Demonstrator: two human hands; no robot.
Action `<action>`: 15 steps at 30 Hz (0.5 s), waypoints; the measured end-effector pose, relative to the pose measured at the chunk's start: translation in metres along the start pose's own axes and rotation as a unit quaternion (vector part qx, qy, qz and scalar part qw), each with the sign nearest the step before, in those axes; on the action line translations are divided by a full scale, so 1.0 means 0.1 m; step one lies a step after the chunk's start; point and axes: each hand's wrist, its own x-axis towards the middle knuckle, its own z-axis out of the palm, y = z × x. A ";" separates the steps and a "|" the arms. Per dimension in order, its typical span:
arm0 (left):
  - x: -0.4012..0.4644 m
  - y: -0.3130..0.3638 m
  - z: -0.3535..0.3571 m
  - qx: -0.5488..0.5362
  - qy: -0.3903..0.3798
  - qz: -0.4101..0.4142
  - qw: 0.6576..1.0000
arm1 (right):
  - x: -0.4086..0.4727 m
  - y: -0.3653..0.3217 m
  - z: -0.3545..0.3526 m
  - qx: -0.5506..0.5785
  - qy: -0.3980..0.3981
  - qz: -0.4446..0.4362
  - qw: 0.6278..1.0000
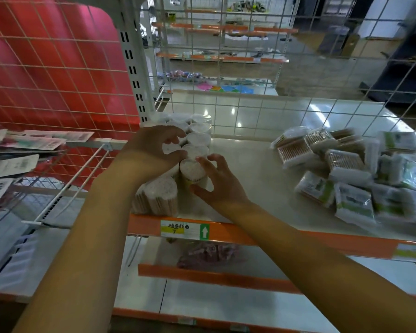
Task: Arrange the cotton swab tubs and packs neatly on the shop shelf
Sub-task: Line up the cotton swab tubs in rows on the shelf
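Both forearms reach over the orange-edged white shelf (250,188). Right hand (216,181) fingers curl around the nearest clear round cotton swab tub (193,169); left hand (151,146) grips the neighbouring tub (172,148). Step: aligning rows. Next, the loose plastic swab packs (351,174) far right need stacking.

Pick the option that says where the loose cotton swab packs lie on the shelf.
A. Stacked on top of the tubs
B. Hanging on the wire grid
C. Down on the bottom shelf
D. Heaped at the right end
D: the packs lie in a jumbled heap at the right end of the shelf, apart from the tubs at the left.
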 end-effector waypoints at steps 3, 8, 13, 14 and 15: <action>0.03 0.09 0.09 0.003 -0.005 0.016 1.000 | 0.01 0.01 -0.07 -0.030 -0.009 -0.005 0.999; 0.07 0.29 0.35 0.016 -0.041 0.032 0.999 | -0.06 0.08 -0.29 -0.080 0.011 -0.030 0.996; 0.17 0.51 0.59 0.057 -0.042 0.055 0.996 | -0.18 0.24 -0.59 -0.109 0.029 -0.010 0.994; 0.19 0.57 0.63 0.065 -0.040 0.060 0.995 | -0.20 0.28 -0.65 -0.118 0.031 -0.003 0.993; 0.21 0.64 0.68 0.074 -0.034 0.066 0.994 | -0.23 0.32 -0.72 -0.126 0.040 0.000 0.991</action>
